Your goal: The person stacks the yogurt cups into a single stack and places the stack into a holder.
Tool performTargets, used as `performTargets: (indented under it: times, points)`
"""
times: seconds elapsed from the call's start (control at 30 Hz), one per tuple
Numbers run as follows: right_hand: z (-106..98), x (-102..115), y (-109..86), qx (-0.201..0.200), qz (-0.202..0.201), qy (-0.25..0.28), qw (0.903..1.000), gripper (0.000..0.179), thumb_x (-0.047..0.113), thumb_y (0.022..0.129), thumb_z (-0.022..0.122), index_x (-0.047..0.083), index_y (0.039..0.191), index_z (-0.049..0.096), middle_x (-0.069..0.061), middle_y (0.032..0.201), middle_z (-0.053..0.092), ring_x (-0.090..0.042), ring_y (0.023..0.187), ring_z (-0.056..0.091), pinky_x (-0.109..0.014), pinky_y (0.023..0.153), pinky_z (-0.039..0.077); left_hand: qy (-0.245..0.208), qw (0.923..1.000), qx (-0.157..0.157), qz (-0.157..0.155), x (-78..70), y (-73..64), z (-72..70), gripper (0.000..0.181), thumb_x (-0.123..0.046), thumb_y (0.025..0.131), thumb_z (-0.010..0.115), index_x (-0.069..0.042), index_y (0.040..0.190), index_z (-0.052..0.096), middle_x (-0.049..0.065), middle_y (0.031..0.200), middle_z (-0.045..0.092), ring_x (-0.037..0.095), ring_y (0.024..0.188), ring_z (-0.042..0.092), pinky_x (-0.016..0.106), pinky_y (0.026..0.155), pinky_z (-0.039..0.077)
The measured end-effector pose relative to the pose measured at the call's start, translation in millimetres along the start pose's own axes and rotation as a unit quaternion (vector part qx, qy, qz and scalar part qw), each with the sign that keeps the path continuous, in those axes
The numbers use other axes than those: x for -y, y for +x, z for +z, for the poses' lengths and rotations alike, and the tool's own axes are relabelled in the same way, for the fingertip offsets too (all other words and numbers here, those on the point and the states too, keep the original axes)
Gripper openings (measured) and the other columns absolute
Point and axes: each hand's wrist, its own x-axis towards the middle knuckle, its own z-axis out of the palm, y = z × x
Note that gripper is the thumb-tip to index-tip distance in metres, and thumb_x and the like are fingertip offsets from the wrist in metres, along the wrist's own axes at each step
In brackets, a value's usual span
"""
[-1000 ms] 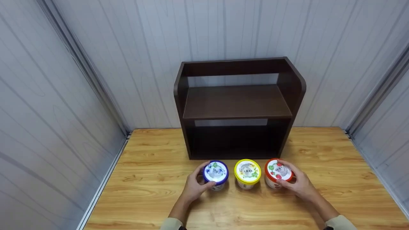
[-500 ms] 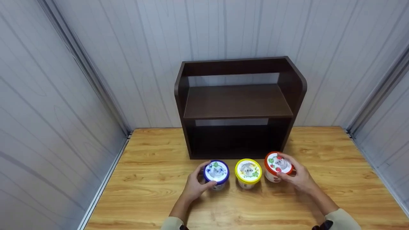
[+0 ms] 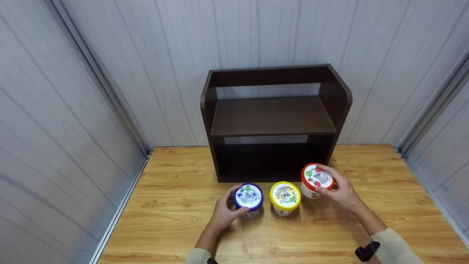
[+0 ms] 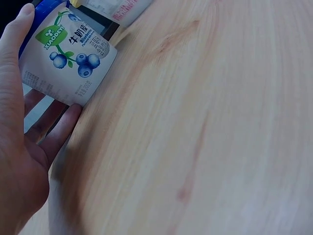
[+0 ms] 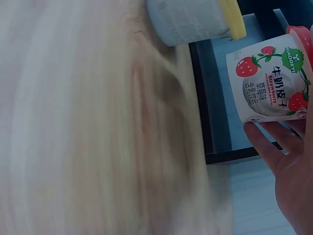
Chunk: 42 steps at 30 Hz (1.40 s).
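My right hand (image 3: 342,192) grips a white tub with a red lid and strawberry print (image 3: 318,179), raised off the table in front of the shelf's right side. The right wrist view shows this strawberry tub (image 5: 271,81) up close, fingers under and around it. My left hand (image 3: 224,211) curls round a tub with a blue lid and blueberry print (image 3: 249,198), thumb and fingers on either side. That blueberry tub (image 4: 68,54) stands on the table. Between the hands stands a yellow-lidded tub (image 3: 285,198), touched by neither.
A dark brown two-tier shelf (image 3: 273,115) stands on the wooden table (image 3: 176,205) behind the tubs. Its lower compartment (image 3: 265,161) faces me. Pale panelled walls (image 3: 176,55) close off the back and both sides.
My right hand has lifted the strawberry tub off the table and moved it forward, toward the shelf. The left hand, the blueberry tub and the yellow-lidded tub have stayed put.
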Motion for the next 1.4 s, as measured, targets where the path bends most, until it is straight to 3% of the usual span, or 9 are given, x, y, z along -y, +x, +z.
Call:
performTargets:
  times: [0.47, 0.8, 1.07, 1.4]
  points:
    - [4, 22, 23.7, -0.012, -0.049, 0.003, 0.9987, 0.074, -0.005, 0.090, 0.085, 0.004, 0.159, 0.060, -0.026, 0.150, 0.067, 0.005, 0.122, 0.062, -0.008, 0.097, 0.052, 0.002, 1.0000, 0.002, -0.009, -1.1, -0.3, -0.1, 0.084, -0.030, 0.091, 0.096, -0.017, 0.163, 0.057, 0.016, 0.151, 0.070, 0.026, 0.133, 0.064, 0.034, 0.114, 0.052]
    - [19, 33, 34.8, 0.010, -0.080, 0.014, 0.9967, 0.075, -0.007, 0.089, 0.087, 0.001, 0.159, 0.060, -0.029, 0.151, 0.065, 0.005, 0.127, 0.060, -0.007, 0.103, 0.050, -0.002, 0.9999, 0.002, -0.012, -4.0, -1.8, -0.4, 0.083, -0.027, 0.091, 0.096, -0.016, 0.163, 0.057, 0.016, 0.150, 0.069, 0.024, 0.132, 0.063, 0.032, 0.113, 0.053]
    - [28, 39, 42.4, 0.017, -0.106, -0.003, 0.9942, 0.075, -0.002, 0.086, 0.089, 0.004, 0.157, 0.063, -0.025, 0.149, 0.068, 0.005, 0.124, 0.061, -0.007, 0.103, 0.049, -0.006, 0.9998, 0.006, -0.017, -5.1, 0.5, 0.6, 0.083, -0.030, 0.092, 0.096, -0.017, 0.164, 0.056, 0.016, 0.148, 0.068, 0.023, 0.131, 0.062, 0.030, 0.114, 0.052]
    - [45, 49, 47.2, 0.026, -0.105, -0.007, 0.9941, 0.075, 0.003, 0.086, 0.092, 0.008, 0.156, 0.065, -0.020, 0.146, 0.071, 0.003, 0.125, 0.062, -0.009, 0.105, 0.048, -0.006, 0.9998, 0.002, -0.018, -5.2, -1.2, -0.1, 0.082, -0.025, 0.091, 0.096, -0.017, 0.163, 0.057, 0.016, 0.150, 0.069, 0.026, 0.134, 0.062, 0.035, 0.115, 0.053]
